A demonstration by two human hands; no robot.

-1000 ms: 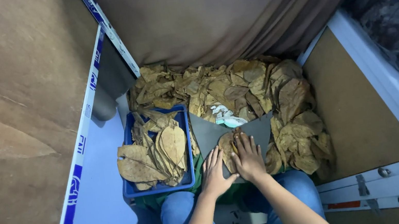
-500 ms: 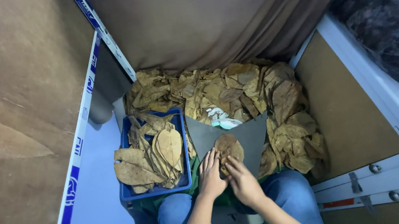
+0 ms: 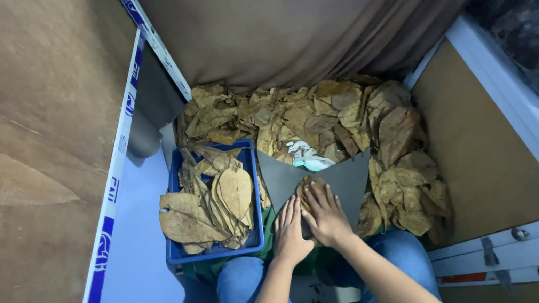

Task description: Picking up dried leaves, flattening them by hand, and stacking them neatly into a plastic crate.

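Observation:
Both of my hands rest side by side on a dark grey board (image 3: 343, 176) that lies across my lap. My left hand (image 3: 290, 229) and my right hand (image 3: 324, 212) press flat on a dry brown leaf (image 3: 305, 186), which shows only past my fingertips. A blue plastic crate (image 3: 249, 175) filled with large dry leaves stands just left of my left hand. A big heap of dry brown leaves (image 3: 320, 113) lies beyond the board and down its right side.
A brown curtain (image 3: 306, 12) hangs behind the heap. A brown cardboard wall with a blue-and-white strip (image 3: 109, 209) runs along the left. A white-framed brown panel (image 3: 488, 156) stands at the right. Pale torn scraps (image 3: 305, 155) lie at the board's far edge.
My hands have stayed on the leaf on the board, shifting slightly closer together. The view has tilted a little.

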